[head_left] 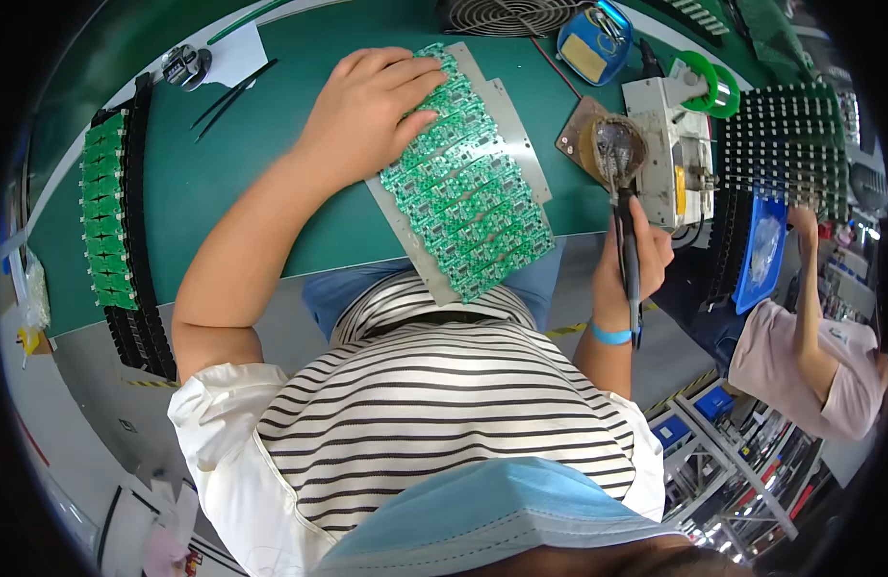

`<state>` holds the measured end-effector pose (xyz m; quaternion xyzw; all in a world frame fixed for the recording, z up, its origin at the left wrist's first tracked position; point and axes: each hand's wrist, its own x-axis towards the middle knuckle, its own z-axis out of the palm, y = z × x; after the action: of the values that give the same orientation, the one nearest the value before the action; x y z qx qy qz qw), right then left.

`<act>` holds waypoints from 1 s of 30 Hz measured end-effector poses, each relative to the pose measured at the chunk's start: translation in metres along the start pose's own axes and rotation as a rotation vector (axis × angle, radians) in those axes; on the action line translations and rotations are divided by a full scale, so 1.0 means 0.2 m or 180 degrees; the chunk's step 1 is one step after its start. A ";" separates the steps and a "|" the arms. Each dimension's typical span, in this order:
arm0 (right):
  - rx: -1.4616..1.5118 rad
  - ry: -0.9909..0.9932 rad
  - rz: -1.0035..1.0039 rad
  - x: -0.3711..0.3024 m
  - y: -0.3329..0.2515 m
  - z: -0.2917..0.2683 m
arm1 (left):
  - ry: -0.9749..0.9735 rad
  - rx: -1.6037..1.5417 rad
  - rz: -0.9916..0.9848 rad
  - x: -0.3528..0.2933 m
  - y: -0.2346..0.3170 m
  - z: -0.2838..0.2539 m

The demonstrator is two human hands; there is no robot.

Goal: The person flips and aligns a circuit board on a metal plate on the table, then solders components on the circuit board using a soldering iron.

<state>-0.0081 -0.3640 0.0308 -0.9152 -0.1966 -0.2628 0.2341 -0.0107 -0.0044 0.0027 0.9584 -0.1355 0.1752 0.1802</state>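
My left hand (375, 108) lies over the upper left edge of a green circuit board panel (468, 192), fingers stretched across it and thumb apart. Under the panel is a silvery metal plate (514, 137), slanted, with its near end reaching past the table edge. My right hand (646, 252) is closed round the black handle of a soldering iron (628, 240). The iron's front end points into a round, dark-stained cup (619, 144) on a brown base, right of the panel; its tip cannot be made out.
A white soldering station (659, 106) and a green-rimmed solder spool (721, 91) stand at the right. Black tweezers (230, 101) lie at the far left. Black racks with green boards (105, 212) line the left edge. A fan (509, 14) is at the back. Another person (800, 356) sits to the right.
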 end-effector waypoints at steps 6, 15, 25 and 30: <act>0.0946 0.0091 0.0139 -0.07 -0.08 -0.07 | 0.0101 0.0199 0.0076 0.02 0.01 -0.02; 0.1766 -0.1068 -0.0504 -0.19 -0.22 -0.25 | 0.0299 -0.0166 0.0788 0.02 0.03 -0.04; 0.1887 -0.1112 -0.0396 -0.29 -0.16 -0.31 | -0.0258 -0.0524 0.0836 -0.35 0.38 -0.17; 0.1940 -0.0979 -0.0362 -0.27 -0.14 -0.29 | 0.0020 -0.0535 0.0300 -0.52 0.43 -0.09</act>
<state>-0.0874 -0.3847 0.0520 -0.8196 -0.3497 -0.0637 0.4492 -0.1372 -0.0543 0.0038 0.9318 -0.1942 0.1744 0.2521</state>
